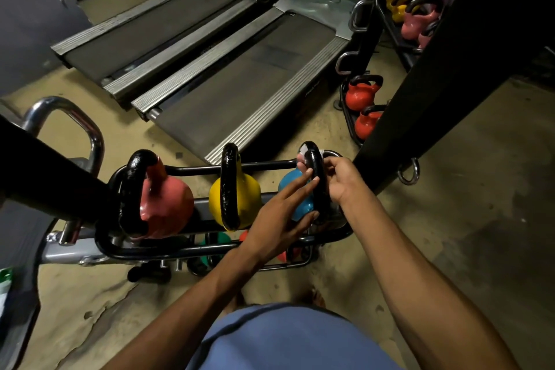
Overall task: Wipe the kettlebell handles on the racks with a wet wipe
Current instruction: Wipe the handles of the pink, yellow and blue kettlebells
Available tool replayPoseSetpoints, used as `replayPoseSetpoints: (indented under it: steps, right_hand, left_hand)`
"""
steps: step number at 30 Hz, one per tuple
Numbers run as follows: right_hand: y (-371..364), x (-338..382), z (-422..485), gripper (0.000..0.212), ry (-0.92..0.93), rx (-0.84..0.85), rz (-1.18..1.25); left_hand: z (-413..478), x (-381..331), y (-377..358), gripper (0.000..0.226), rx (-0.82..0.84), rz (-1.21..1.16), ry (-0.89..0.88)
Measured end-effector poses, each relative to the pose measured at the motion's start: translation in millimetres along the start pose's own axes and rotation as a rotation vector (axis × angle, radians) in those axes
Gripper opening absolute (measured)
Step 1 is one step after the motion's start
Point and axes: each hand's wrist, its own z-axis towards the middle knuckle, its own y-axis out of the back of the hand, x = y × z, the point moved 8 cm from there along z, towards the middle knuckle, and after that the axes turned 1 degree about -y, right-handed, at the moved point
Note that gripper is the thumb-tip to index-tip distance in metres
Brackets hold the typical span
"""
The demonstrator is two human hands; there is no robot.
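A black rack (210,170) carries a pink kettlebell (168,201), a yellow kettlebell (249,198) and a blue kettlebell (292,189), each with a black handle. My right hand (342,180) pinches a white wet wipe (304,156) wrapped over the top of the blue kettlebell's handle (319,200). My left hand (279,219) reaches in from the left with straight fingers that touch this handle lower down and the blue body.
Two treadmills (240,75) lie behind the rack. A slanted black post (420,84) rises at the right, with red kettlebells (362,96) beside it. A thick black bar (45,171) and a chrome handle (60,117) are at the left. More kettlebells (216,240) sit on the shelf below.
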Motion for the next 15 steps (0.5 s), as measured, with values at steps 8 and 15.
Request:
replayPoseSetpoints:
  steps: [8,15]
  right_hand:
    - [-17,54,-29,0.01,0.646,-0.183,-0.769]
    - [-103,70,-10,0.02,0.81,-0.147,-2.039]
  left_hand:
    - [0,1,2,0.065,-0.018,-0.036,0.015]
    - [-1,-1,0,0.071,-0.001,-0.04,0.019]
